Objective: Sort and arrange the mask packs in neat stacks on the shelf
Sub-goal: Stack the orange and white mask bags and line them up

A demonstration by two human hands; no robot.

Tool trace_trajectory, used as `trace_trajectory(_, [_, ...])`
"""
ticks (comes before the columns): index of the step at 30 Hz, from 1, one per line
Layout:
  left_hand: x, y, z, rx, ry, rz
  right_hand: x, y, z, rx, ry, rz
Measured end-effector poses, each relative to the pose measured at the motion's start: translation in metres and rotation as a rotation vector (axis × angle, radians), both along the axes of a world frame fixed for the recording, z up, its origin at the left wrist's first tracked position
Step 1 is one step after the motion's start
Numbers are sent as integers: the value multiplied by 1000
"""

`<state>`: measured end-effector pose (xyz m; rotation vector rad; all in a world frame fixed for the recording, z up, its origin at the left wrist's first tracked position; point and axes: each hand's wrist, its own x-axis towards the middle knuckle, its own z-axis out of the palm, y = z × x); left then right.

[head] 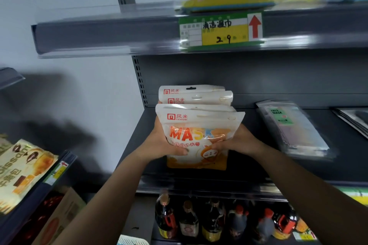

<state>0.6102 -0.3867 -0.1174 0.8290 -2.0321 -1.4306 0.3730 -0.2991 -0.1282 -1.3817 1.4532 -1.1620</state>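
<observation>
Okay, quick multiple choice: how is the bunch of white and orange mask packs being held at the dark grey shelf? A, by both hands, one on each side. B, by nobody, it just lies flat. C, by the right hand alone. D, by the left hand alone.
A: the left hand and right hand each grip a side of the white and orange mask packs above the dark grey shelf.

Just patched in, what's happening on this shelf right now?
A person holds a bundle of white-and-orange mask packs in both hands, left hand and right hand gripping its sides, over the left end of the dark shelf. A stack of clear face mask packs lies to the right. Bottles stand on the shelf below.
</observation>
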Motion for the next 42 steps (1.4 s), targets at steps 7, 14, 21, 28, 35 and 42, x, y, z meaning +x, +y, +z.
trace_trajectory(7, [-7, 1, -3, -72, 83, 148, 3, 1, -10, -34, -95, -78])
trace_trajectory(14, [-24, 2, 24, 14, 248, 193, 5, 1, 15, -144, -255, -157])
trace_trajectory(21, [-48, -37, 59, 345, 50, 153, -8, -25, 44, 209, -332, -191])
trace_trajectory(28, [-67, -58, 29, 734, -8, 214, 1, -38, 48, 411, -165, -307])
trace_trajectory(35, [-73, -72, 21, 784, 33, 200, 37, -13, 45, -604, 1366, -240])
trace_trajectory(42, [-74, -80, 16, 778, 229, 170, 45, -34, -9, -623, 1861, -203])
